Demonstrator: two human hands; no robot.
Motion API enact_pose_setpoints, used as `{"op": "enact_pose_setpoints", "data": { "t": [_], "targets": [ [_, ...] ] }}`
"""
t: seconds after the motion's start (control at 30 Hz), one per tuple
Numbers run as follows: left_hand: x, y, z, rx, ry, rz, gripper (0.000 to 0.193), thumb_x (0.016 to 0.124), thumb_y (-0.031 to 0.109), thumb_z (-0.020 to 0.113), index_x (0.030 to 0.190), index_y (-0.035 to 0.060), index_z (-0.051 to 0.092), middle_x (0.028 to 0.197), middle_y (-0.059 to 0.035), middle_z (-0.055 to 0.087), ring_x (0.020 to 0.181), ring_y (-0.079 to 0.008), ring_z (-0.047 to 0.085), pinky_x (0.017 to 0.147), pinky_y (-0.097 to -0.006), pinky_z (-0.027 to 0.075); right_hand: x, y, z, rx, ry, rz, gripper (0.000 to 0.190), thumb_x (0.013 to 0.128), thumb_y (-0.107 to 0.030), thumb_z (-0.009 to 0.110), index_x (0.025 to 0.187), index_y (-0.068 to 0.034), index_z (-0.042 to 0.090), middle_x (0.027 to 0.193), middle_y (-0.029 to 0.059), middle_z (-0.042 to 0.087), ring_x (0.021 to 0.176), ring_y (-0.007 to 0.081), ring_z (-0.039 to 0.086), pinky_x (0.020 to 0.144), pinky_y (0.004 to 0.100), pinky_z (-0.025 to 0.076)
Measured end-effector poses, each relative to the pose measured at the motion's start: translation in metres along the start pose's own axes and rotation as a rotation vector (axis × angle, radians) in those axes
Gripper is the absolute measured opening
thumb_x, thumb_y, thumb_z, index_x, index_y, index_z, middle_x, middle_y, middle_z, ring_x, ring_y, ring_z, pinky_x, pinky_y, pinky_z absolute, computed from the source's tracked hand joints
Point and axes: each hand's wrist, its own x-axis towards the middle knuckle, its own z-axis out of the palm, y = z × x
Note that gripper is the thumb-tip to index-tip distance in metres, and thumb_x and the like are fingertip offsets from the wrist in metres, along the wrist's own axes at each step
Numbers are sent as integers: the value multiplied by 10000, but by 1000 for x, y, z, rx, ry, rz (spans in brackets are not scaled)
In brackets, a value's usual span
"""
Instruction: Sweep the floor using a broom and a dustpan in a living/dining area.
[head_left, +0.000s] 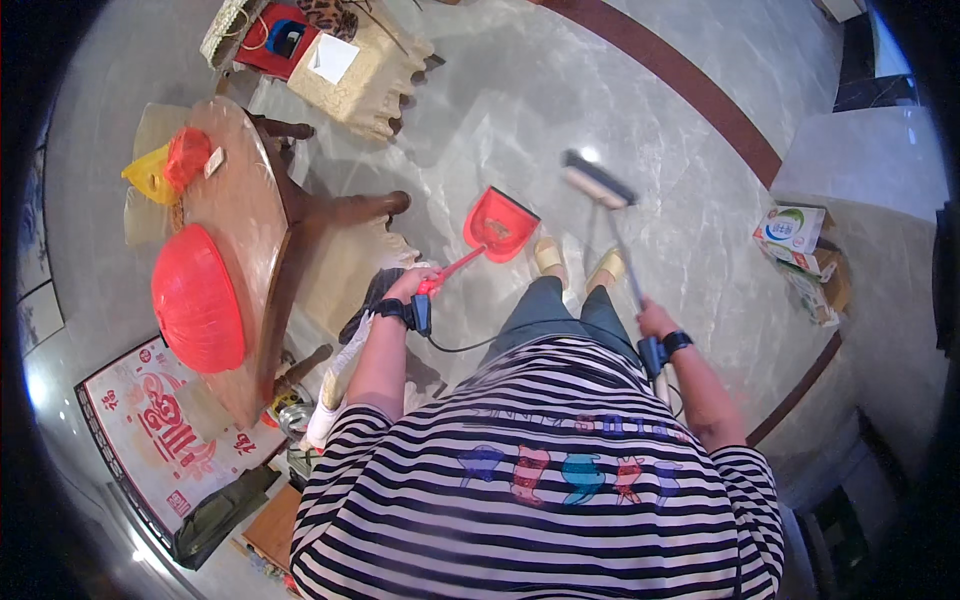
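My left hand grips the handle of a red long-handled dustpan. A little brownish debris lies in its pan, and the dark-edged lip faces up and right, away from me. In my right hand is the grey stick of a broom. Its wide head, dark along one side and pale along the other, looks blurred at the floor, ahead and to the right of the dustpan. The pan and the broom head are apart. Both wrists wear black straps with small devices.
On the left stands a wooden table with a red dome cover and red and yellow bags. A cloth-draped piece of furniture is farther ahead. Cardboard cartons sit at the right. My slippered feet are beside the dustpan.
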Motion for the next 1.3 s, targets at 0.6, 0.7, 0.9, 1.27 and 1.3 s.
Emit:
{"op": "enact_pose_setpoints", "data": {
  "t": [0.6, 0.7, 0.9, 1.27, 1.3],
  "targets": [
    [16, -1, 0, 107, -120, -194, 200, 803, 135, 469, 929, -17, 502, 717, -118, 582, 481, -135, 535, 415, -201, 451, -116, 13, -9, 747, 58, -55, 580, 758, -61, 539, 1282, -125, 300, 576, -20, 448, 434, 65, 410, 379, 210, 334],
    [11, 15, 28, 59, -140, -250, 190, 810, 143, 473, 955, 22, 490, 682, -118, 561, 463, -140, 531, 399, -204, 453, -123, 34, -19, 755, 183, 32, 599, 737, -48, 544, 1280, -111, 299, 544, -12, 443, 416, 73, 415, 369, 222, 349],
    [-16, 47, 116, 145, -107, -125, 227, 805, 128, 449, 1003, 18, 442, 669, -102, 535, 476, -142, 520, 413, -217, 460, -120, 87, -41, 752, 393, 11, 331, 705, -76, 576, 1008, -38, 449, 566, 45, 484, 400, 108, 445, 370, 253, 370],
    [27, 68, 231, 124, -131, -42, 379, 792, 109, 440, 1170, 90, 414, 797, -99, 546, 537, -129, 523, 423, -188, 456, -112, 214, -101, 1031, 362, 66, 370, 710, -66, 525, 1077, -59, 477, 544, 35, 494, 422, 113, 479, 385, 257, 390],
    [29, 74, 249, 134, -134, -47, 379, 792, 109, 440, 1170, 90, 414, 797, -99, 546, 537, -129, 523, 423, -188, 456, -113, 226, -106, 994, 385, 70, 395, 705, -81, 524, 1097, -70, 478, 554, 38, 501, 438, 119, 491, 402, 267, 399]
  ]
}}
